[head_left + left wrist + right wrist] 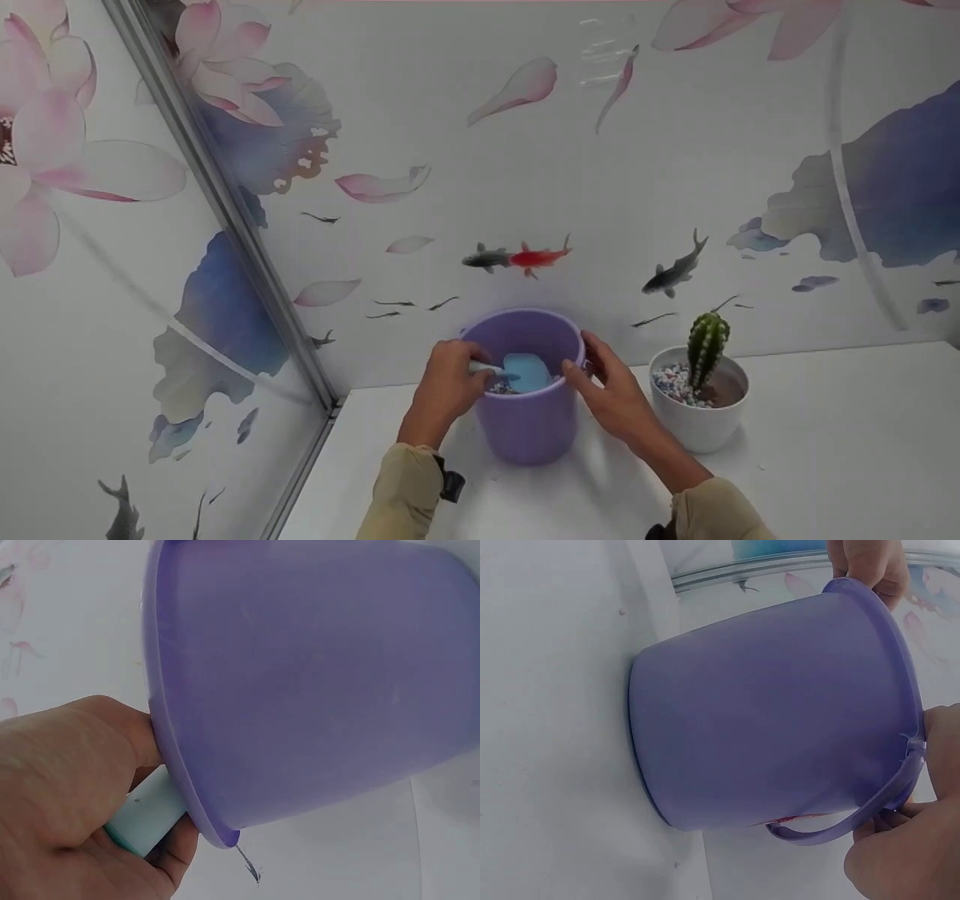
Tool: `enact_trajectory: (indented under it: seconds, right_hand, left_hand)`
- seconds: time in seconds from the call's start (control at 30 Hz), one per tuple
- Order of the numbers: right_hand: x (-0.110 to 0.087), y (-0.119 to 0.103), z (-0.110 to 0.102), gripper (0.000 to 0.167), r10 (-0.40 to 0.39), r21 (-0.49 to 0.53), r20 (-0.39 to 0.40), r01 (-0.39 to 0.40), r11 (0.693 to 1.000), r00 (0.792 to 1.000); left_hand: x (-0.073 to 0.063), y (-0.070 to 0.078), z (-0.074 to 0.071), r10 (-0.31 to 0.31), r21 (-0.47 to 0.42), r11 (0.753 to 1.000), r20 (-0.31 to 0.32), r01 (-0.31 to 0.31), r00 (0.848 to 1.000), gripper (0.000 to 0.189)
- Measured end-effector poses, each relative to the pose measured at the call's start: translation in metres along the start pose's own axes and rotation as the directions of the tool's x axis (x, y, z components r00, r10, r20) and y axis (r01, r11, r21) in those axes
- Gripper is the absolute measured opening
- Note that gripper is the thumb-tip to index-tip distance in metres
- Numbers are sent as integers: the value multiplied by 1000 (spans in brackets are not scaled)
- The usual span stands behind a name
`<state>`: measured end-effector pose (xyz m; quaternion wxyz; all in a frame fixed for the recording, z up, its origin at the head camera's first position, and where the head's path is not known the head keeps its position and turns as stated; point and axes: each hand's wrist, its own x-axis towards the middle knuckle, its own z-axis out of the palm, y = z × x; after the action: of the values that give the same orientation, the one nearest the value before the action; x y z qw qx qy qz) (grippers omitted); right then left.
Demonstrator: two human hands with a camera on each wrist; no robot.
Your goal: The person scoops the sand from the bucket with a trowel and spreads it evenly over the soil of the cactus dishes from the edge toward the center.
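A purple bucket (525, 431) stands upright on the white table, with small multicoloured pebbles (501, 386) visible inside. My left hand (452, 375), at the bucket's left rim, grips the handle (152, 808) of a small light-blue shovel. Its blade (527, 373) is inside the bucket, over the pebbles; the blade's tip is hard to make out. On the other side, my right hand (615, 386) holds the bucket's rim, thumb at the near edge and fingers by the bucket handle (832, 832). That handle hangs down along the outer wall.
To the right of the bucket stands a white pot (701, 427) with a green cactus (707, 349) and coloured pebbles, partly covering brown soil. White panels printed with lotus and fish rise behind and to the left, joined by a metal strip (225, 202).
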<state>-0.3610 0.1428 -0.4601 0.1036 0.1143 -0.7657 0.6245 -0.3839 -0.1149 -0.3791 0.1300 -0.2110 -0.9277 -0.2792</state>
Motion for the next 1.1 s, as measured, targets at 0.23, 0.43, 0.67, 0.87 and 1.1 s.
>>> enact_trajectory:
  seconds: [0.23,0.43,0.67,0.87,1.1]
  right_hand:
    - [1,0,0,86,4,-13,6,-4,1000,1000]
    - [1,-1,-1,84,5,-30,9,-5,1000,1000]
    - [-1,0,0,86,-2,-24,21,2,1000,1000]
    - [-2,1,2,87,-9,-30,24,9,1000,1000]
    - [-1,1,0,86,-13,-44,14,14,999,1000]
  left_hand:
    - [6,6,-2,-112,29,993,56,111,992,12]
    - [12,17,-1,-148,219,966,28,139,989,4]
    - [17,33,4,-131,470,874,-15,123,991,9]
    - [17,33,12,-96,520,841,-132,151,987,11]
    - [21,35,18,-87,588,795,-134,150,987,10]
